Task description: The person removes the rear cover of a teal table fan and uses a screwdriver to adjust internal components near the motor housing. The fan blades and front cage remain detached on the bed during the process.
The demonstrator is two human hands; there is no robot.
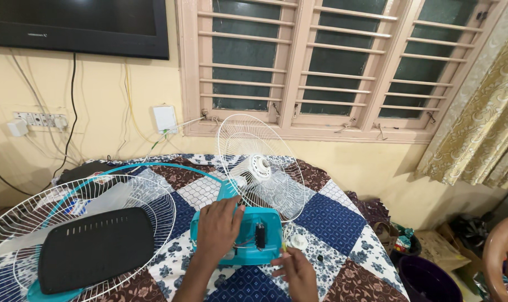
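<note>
Head view looks down on a desk [343, 223] covered with a patchwork cloth in blue, brown and white floral squares. At the middle lies a teal fan housing [268, 237], open on top, with a dark part [260, 235] and thin wires showing inside it. The left hand [219, 228] rests flat on the left half of this housing, fingers spread loosely and reaching toward its far edge, palm down; it is open and clasps nothing. The right hand [298, 272] sits at the near right corner of the housing, fingers pinched together around something small with a yellowish tip; what it is cannot be told. Just beside that hand, on the cloth, lies a small white round cap [298, 241], and a tiny dark screw [320, 258] lies a little farther right.

Behind the housing a white wire fan guard [282, 184] stands tilted, with a white round hub [260, 166] at its centre. To the left, another white wire guard [158, 210] with a teal rim lies flat, and a black ribbed plastic cover [94, 249] rests on top of it. On the yellow wall behind are a barred window [332, 67], a dark television [75, 25], a switch panel [38, 119] with hanging cables, and a patterned curtain [483, 123] at the right.
</note>
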